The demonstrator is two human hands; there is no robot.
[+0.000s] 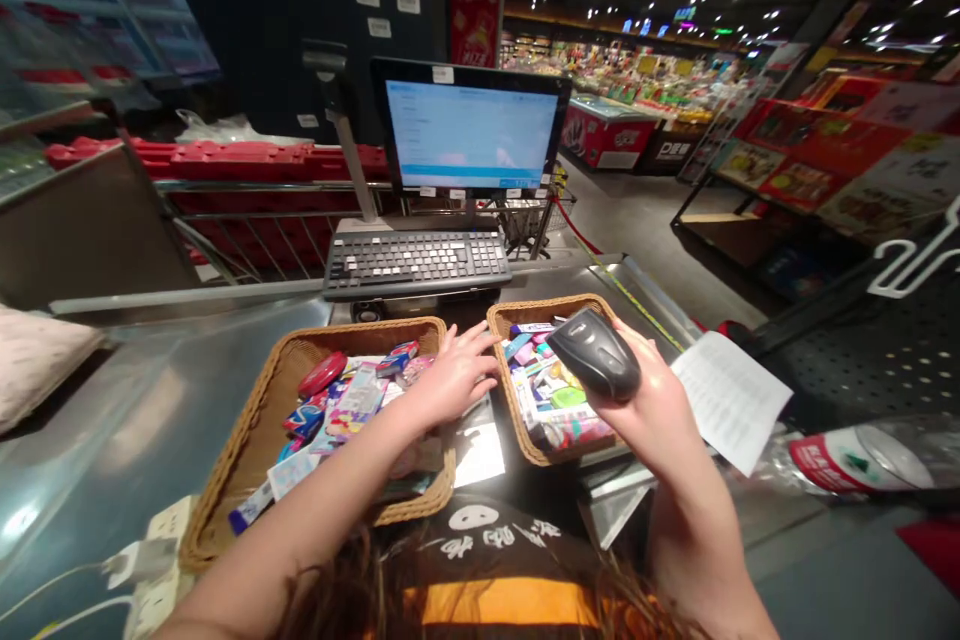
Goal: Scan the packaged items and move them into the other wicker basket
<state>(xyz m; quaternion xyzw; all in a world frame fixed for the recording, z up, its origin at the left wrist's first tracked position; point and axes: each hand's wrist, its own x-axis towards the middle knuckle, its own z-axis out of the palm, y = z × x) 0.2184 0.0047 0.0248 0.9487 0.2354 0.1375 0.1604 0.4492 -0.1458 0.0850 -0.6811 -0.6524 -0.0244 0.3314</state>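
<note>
My right hand [651, 395] is wrapped round a black handheld barcode scanner [594, 352], held over the right wicker basket [517, 432]. Small packets in bright colours [559, 395] fill that basket. Between the two baskets, my left hand [461, 370] reaches out with its fingers spread and nothing in them. Its fingertips are at the left rim of the right basket; I cannot tell whether they touch it. Under my left forearm stands the left wicker basket [255, 420], holding several small packs [356, 400] and a red round case [322, 373].
A keyboard [420, 258] and a lit monitor [472, 135] stand behind the baskets. At right are a printed paper sheet [731, 400] and a plastic bottle with a red label [855, 460]. A power strip [161, 560] with cables lies at lower left. Shopping carts [262, 220] stand beyond the metal counter [187, 320].
</note>
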